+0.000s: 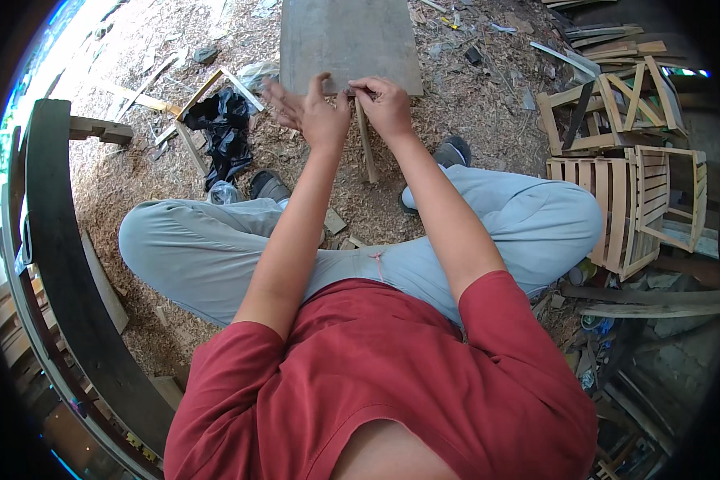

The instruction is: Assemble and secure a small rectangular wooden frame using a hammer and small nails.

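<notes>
Both my hands are over the near edge of a flat grey-brown board [348, 40]. My left hand [320, 120] has its fingers spread, the outer ones smeared by motion. Its thumb comes close to the fingertips of my right hand [386, 110]. Those right fingertips are pinched together; whatever is between them is too small to name. Below the hands, a thin wooden strut [366, 148] runs from the board's near edge toward me.
Wood shavings [488, 136] cover the ground. A black plastic bag [224, 132] lies left, beside thin wooden strips [148, 100]. Slatted wooden frames [608, 204] are piled on the right. A dark curved beam [64, 216] stands along my left side.
</notes>
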A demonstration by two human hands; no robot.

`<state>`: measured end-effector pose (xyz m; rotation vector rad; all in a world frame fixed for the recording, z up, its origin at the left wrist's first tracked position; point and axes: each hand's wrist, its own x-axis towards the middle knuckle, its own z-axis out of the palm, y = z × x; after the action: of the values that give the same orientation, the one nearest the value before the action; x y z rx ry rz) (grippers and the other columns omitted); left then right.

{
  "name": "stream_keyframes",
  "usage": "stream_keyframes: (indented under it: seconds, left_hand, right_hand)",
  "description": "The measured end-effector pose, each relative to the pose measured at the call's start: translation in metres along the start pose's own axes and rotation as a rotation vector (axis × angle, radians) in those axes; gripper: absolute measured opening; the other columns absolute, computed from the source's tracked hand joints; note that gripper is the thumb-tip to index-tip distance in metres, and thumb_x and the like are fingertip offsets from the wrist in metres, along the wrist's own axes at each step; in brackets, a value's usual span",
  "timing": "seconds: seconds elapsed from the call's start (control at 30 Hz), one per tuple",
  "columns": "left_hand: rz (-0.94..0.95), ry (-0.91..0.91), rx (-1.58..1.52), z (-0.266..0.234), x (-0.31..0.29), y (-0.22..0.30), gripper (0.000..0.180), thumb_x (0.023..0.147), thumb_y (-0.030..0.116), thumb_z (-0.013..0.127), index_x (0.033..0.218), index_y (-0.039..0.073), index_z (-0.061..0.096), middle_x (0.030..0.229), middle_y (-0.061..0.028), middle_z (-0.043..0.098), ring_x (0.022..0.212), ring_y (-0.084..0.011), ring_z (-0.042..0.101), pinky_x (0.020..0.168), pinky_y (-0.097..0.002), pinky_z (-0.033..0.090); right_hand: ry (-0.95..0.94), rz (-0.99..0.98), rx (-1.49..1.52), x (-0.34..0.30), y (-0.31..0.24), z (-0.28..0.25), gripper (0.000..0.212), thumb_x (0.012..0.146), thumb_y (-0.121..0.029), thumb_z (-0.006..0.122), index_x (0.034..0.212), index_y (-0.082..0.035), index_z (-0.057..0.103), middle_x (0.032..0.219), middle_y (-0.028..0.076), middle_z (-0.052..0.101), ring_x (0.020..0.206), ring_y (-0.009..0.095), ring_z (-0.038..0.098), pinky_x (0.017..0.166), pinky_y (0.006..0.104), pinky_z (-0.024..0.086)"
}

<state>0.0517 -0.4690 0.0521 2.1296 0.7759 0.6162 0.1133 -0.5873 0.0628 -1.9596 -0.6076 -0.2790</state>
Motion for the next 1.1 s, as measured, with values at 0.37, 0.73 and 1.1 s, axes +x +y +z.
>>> stream_keyframes:
  seconds: [0.37,0.73,1.1]
  left_hand:
    - [0.524,-0.166,0.132,-0.009,0.022,-0.002,0.014,0.093,0.019,0.075,0.107,0.018,0.076,0.138,-0.001,0.069,0.144,-0.0285,0.053,0.119,-0.0741,0.007]
    - [0.57,-0.134,-0.013,-0.005,0.024,-0.005,0.018,0.09,0.013,0.077,0.107,0.01,0.074,0.133,-0.0081,0.069,0.138,-0.0361,0.054,0.115,-0.0481,0.039]
    - [0.57,-0.084,-0.035,-0.005,0.026,-0.014,0.012,0.092,0.014,0.076,0.104,0.011,0.074,0.132,-0.0067,0.069,0.138,-0.0355,0.053,0.114,-0.05,0.038]
  right_hand:
    - [-0.021,0.0,0.023,0.0,0.005,-0.007,0.015,0.085,-0.005,0.077,0.098,-0.01,0.081,0.098,0.007,0.078,0.089,0.029,0.074,0.078,0.0381,0.059]
    - [-0.009,0.035,0.099,-0.002,0.003,-0.006,0.015,0.086,-0.003,0.075,0.098,-0.009,0.081,0.098,0.009,0.077,0.089,0.028,0.074,0.079,0.0369,0.058]
    - [0.067,0.462,-0.119,-0.102,0.048,0.015,0.012,0.088,-0.013,0.075,0.095,-0.004,0.073,0.092,0.014,0.072,0.086,0.033,0.07,0.078,0.0423,0.055]
